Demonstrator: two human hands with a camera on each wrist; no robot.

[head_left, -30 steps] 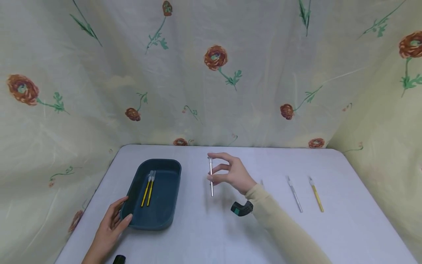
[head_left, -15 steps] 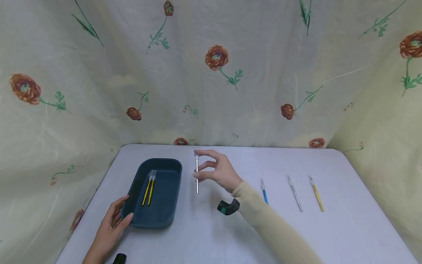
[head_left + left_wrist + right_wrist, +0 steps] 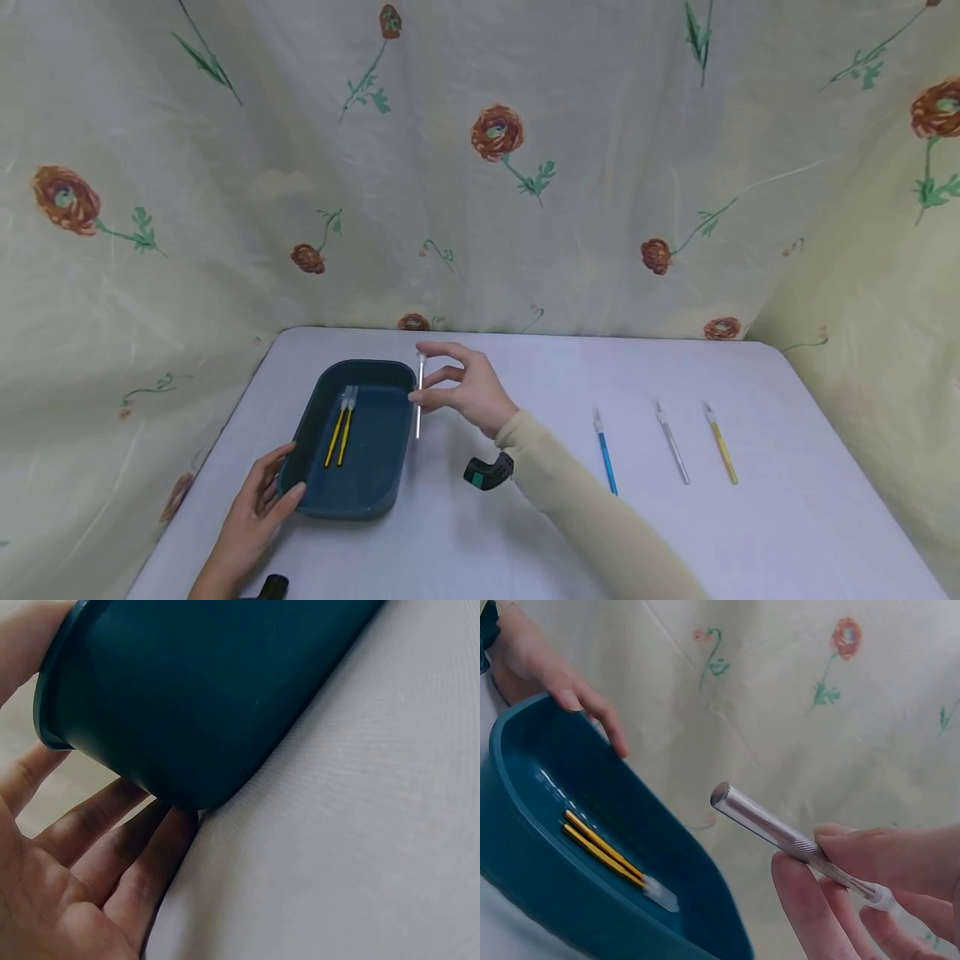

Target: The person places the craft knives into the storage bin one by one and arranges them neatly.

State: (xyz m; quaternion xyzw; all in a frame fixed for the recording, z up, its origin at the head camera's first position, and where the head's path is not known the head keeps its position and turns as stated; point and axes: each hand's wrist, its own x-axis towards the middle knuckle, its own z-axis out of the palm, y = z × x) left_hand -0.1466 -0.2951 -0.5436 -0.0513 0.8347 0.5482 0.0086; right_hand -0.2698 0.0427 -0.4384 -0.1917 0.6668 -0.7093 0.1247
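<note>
One dark teal tray (image 3: pixel 372 492) sits on the worktop (image 3: pixel 525 533), the left hand (image 3: pixel 251 521) resting relaxed fingers against its 7 o'clock corner. Held upright over the tray's 3 o'clock rim, a slim silver craft knife (image 3: pixel 418 400) with clear cap is pinched by the right hand (image 3: pixel 468 392).

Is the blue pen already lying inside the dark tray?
No, the blue pen lies on the table, right of the tray holding two yellow pens.
</note>
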